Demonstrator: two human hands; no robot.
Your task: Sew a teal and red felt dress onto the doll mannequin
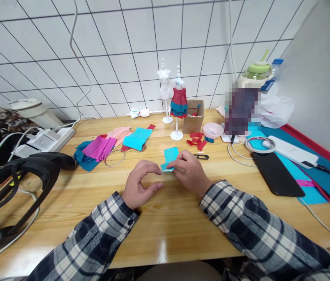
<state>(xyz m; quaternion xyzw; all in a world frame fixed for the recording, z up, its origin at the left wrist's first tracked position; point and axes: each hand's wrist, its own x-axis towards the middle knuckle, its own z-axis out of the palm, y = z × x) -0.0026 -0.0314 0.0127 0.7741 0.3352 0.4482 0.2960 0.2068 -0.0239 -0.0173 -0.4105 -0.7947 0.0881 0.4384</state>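
My right hand [190, 169] pinches a small turquoise fabric piece [171, 156] at its lower edge, just above the wooden table [159, 230]. My left hand [140, 187] rests on the table beside it, fingers curled in a loose C with thumb and forefinger apart, holding nothing, its fingertips close to the fabric's left corner. Small black snips [201, 157] lie just behind my right hand. Two white doll mannequins stand further back; one [178, 101] wears a red and teal ruffled dress, the other [165, 88] is bare.
Fabric scraps in pink, magenta and teal [106, 146] lie at the back left beside a wire ring [114, 158]. A cardboard box [193, 116], pink bowl [212, 130], red scraps [197, 141], black phone [277, 173], cables and a power strip [46, 139] surround the work spot. A black headset [21, 175] sits left.
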